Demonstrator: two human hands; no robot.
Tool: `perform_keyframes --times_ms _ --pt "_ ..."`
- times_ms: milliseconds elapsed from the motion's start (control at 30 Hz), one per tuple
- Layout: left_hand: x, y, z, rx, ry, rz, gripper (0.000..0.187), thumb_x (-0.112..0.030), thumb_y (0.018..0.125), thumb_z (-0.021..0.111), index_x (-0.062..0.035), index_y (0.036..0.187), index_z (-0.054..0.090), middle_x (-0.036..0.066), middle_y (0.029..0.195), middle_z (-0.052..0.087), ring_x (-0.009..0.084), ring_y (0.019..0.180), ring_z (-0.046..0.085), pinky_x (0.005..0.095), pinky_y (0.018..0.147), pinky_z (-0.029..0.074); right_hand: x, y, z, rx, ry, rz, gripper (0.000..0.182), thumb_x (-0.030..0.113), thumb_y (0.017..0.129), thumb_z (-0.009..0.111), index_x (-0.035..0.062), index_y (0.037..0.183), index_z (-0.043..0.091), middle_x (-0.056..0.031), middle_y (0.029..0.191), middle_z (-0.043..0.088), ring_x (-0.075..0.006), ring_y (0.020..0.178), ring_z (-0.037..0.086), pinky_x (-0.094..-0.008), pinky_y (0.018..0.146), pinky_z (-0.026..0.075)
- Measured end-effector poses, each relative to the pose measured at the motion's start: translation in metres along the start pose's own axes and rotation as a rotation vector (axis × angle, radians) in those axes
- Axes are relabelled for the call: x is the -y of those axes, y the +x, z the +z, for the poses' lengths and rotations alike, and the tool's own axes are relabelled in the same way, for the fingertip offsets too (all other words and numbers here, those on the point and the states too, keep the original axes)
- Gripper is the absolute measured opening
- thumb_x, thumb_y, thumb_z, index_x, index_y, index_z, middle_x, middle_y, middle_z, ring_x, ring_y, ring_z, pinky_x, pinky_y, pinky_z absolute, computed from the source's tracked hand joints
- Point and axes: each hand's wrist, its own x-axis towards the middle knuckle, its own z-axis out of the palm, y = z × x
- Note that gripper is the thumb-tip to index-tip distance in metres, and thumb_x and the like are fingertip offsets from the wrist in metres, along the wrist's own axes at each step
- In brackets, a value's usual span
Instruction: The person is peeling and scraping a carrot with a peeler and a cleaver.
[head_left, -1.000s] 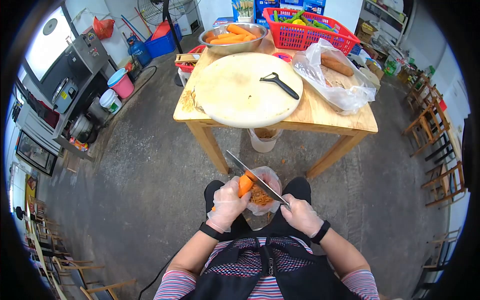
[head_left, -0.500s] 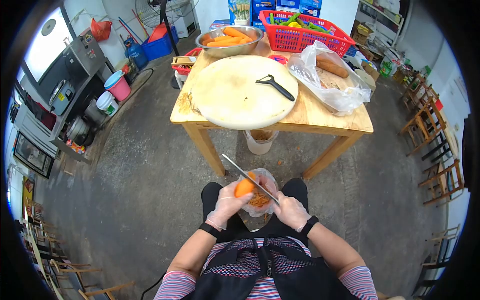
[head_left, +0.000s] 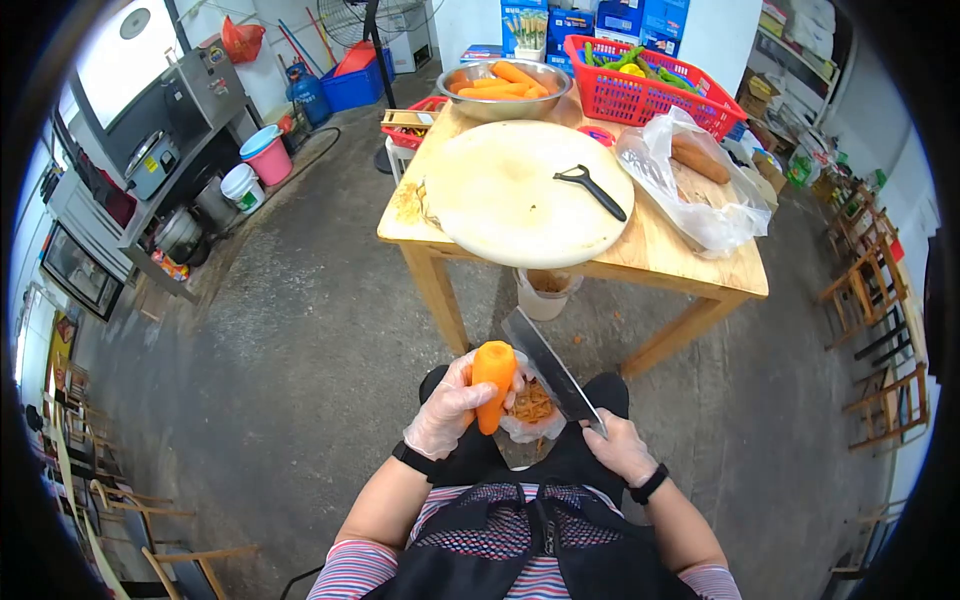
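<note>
L hand (head_left: 445,408), in clear glove, has a firm grip on the carrot (head_left: 493,375): thumb on near side, fingers wrapped behind, tips showing on the R side. Carrot is orange, smooth, held in the air in front of the torso, b/w the knees, broad end away from body, narrow end toward it; exact tilt hard to tell from above. R hand (head_left: 620,448) is closed round the handle of the knife (head_left: 552,365); handle mostly hidden by the hand. Blade is broad, points fwd and L, sits just R of the carrot, not touching it. Below both, a clear liner (head_left: 532,430) w/ orange peelings (head_left: 533,402) inside, b/w the legs, partly hidden by hands + blade. Table (head_left: 735,275) is ahead. On it: round board (head_left: 530,205) near front edge, black peeler (head_left: 603,200) lying on its R part; steel bowl (head_left: 500,107) behind, L side, holding more carrots (head_left: 510,85); red basket (head_left: 645,100) back R, w/ green veg (head_left: 612,60) in it; plastic bag (head_left: 735,230) R of board, darker root (head_left: 698,160) in/on it, can't tell which. White bin (head_left: 543,305) on floor under table, brownish contents. Far L: pink bucket (head_left: 268,162) next to white bucket (head_left: 243,188), both on floor. Chairs (head_left: 890,400) along far R side, well apart from table.
</note>
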Motion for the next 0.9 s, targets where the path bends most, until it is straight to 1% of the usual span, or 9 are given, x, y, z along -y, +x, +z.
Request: perform_keyframes --times_ms 133,200,333,467,500,533,600,767,900 --pt "-0.017 0.001 0.008 -0.164 0.143 0.010 0.056 -0.032 0.073 0.080 -0.0018 0.117 0.061 0.005 0.093 0.064 0.0150 0.080 0.060 0.0296 0.079 0.049 0.022 -0.010 -0.031 -0.129 0.285 -0.255 0.022 0.015 0.089 0.062 0.0049 0.108 0.064 -0.0186 0.082 0.068 -0.0296 0.078 0.069 -0.0378 0.074 0.052" --pt "-0.012 0.006 0.001 -0.274 0.361 0.077 0.053 -0.027 0.074 0.081 -0.0003 0.115 0.061 0.006 0.093 0.064 0.0161 0.081 0.062 0.0306 0.079 0.050 0.057 -0.021 -0.063 -0.191 0.191 -0.242 0.022 0.014 0.090 0.061 0.0039 0.110 0.064 -0.0188 0.083 0.068 -0.0323 0.078 0.070 -0.0377 0.072 0.053" --pt "-0.020 0.006 0.010 -0.549 0.831 0.083 0.047 -0.019 0.078 0.080 0.0013 0.116 0.063 0.010 0.105 0.069 0.0199 0.095 0.067 0.0328 0.087 0.052 0.080 -0.021 -0.076 -0.598 -0.161 -0.660 0.033 0.007 0.081 0.067 0.0072 0.114 0.064 -0.0148 0.082 0.067 -0.0351 0.074 0.068 -0.0412 0.067 0.054" --pt "-0.013 0.006 -0.009 -0.510 1.115 0.131 0.043 -0.017 0.078 0.079 -0.0037 0.117 0.064 0.010 0.105 0.070 0.0209 0.096 0.068 0.0333 0.087 0.053 0.089 -0.026 -0.077 -0.549 -0.451 -0.781 0.045 0.003 0.068 0.071 0.0093 0.112 0.064 -0.0096 0.072 0.057 -0.0322 0.062 0.061 -0.0407 0.056 0.049" --pt "-0.008 0.005 -0.014 -0.482 1.107 0.332 0.036 -0.013 0.080 0.078 -0.0040 0.113 0.066 0.009 0.103 0.070 0.0201 0.094 0.067 0.0339 0.084 0.054 0.085 -0.021 -0.074 -0.585 -0.471 -0.861 0.047 0.005 0.064 0.072 0.0109 0.110 0.064 -0.0070 0.068 0.050 -0.0291 0.056 0.056 -0.0405 0.051 0.045" --pt "-0.004 0.004 -0.019 -0.450 1.094 0.531 0.029 -0.010 0.082 0.076 -0.0044 0.109 0.067 0.008 0.102 0.070 0.0194 0.092 0.067 0.0344 0.082 0.054 0.085 -0.022 -0.074 -0.585 -0.470 -0.862 0.047 0.005 0.064 0.072 0.0109 0.110 0.064 -0.0070 0.068 0.050 -0.0291 0.056 0.056 -0.0405 0.051 0.045" --pt "-0.004 0.000 -0.025 -0.450 1.199 0.421 0.027 -0.011 0.084 0.074 -0.0046 0.109 0.067 0.009 0.101 0.070 0.0203 0.093 0.067 0.0355 0.082 0.055 0.085 -0.022 -0.075 -0.523 -0.515 -0.867 0.044 0.006 0.066 0.072 0.0096 0.109 0.064 -0.0066 0.068 0.050 -0.0277 0.057 0.056 -0.0397 0.051 0.045" --pt "-0.002 0.001 -0.028 -0.495 0.989 0.255 0.028 -0.015 0.086 0.073 -0.0040 0.111 0.066 0.008 0.102 0.070 0.0196 0.093 0.067 0.0351 0.082 0.055 0.082 -0.019 -0.079 -0.533 -0.589 -0.865 0.042 0.008 0.069 0.070 0.0094 0.111 0.063 -0.0064 0.068 0.051 -0.0264 0.057 0.056 -0.0388 0.051 0.045" --pt "-0.023 0.000 0.000 -0.502 1.139 0.249 0.033 -0.014 0.084 0.075 -0.0020 0.113 0.065 0.007 0.102 0.069 0.0170 0.092 0.066 0.0327 0.082 0.054 0.073 -0.014 -0.080 -0.499 -0.648 -0.763 0.035 0.009 0.075 0.066 0.0101 0.110 0.062 -0.0075 0.067 0.052 -0.0254 0.058 0.061 -0.0376 0.052 0.050"
